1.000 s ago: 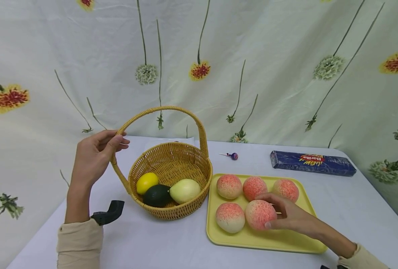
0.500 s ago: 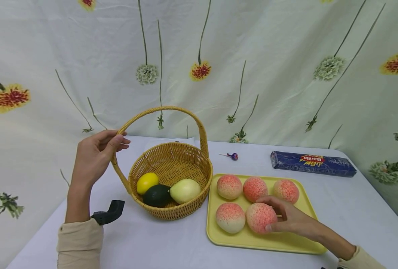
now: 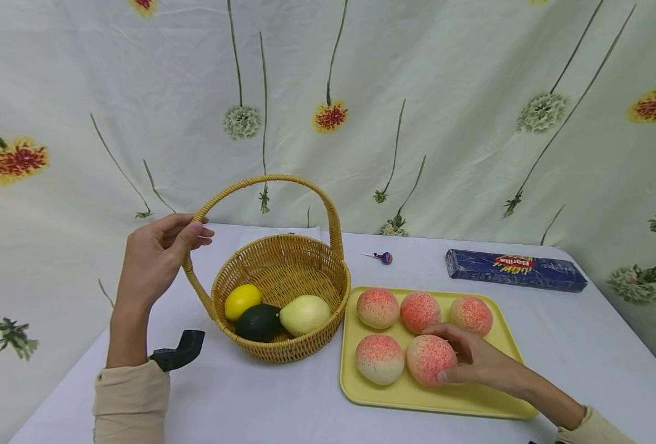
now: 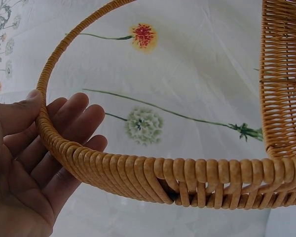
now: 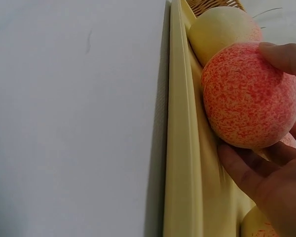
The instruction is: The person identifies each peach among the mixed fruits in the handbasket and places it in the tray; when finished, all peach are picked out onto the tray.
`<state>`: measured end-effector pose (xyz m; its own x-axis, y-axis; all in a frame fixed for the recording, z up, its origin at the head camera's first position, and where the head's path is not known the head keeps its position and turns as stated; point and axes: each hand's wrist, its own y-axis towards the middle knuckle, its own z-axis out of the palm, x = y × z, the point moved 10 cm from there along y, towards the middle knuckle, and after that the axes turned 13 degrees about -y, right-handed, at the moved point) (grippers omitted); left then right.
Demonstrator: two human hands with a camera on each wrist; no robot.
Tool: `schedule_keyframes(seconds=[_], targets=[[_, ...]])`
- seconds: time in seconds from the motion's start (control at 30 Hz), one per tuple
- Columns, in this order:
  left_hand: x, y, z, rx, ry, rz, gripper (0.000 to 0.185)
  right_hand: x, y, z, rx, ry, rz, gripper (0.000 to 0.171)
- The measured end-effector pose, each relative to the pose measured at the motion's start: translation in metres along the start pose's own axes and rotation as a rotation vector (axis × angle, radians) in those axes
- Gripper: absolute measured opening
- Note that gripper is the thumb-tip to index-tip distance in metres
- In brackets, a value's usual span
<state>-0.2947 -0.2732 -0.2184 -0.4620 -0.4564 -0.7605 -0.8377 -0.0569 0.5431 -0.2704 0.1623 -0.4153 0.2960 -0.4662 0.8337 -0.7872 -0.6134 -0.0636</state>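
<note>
My left hand (image 3: 153, 259) holds the left side of the arched handle (image 4: 108, 173) of a round wicker basket (image 3: 283, 351), thumb on one side and fingers on the other. Inside the basket lie a yellow lemon (image 3: 243, 302), a dark green avocado-shaped fruit (image 3: 258, 324) and a pale yellow-green, pear-like fruit (image 3: 306, 315). My right hand (image 3: 478, 364) grips a pink-speckled peach (image 3: 430, 360) at the front of a yellow tray (image 3: 433, 402), thumb and fingers around its side. Another peach (image 3: 380, 359) sits just left of it. The held peach's underside is hidden in the head view.
Along the tray's back sit a left peach (image 3: 378, 308), a middle peach (image 3: 420, 311) and a right peach (image 3: 471, 315). Behind the tray lie a lollipop (image 3: 384, 258) and a dark blue Barilla box (image 3: 515, 270). A flower-patterned cloth (image 3: 450, 123) hangs behind the white table.
From one second to half a second ago, the right hand and its peach moved slightly down. Since then they have stayed put; the left hand and basket look unchanged.
</note>
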Motion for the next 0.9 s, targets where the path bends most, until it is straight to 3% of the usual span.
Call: schedule_keyframes(seconds=[0.9], targets=[[0.0010, 0.0004, -0.0001, -0.001, -0.010, -0.010, 0.033, -0.0043, 0.0025, 0.0003, -0.028, -0.122, -0.010, 0.056]])
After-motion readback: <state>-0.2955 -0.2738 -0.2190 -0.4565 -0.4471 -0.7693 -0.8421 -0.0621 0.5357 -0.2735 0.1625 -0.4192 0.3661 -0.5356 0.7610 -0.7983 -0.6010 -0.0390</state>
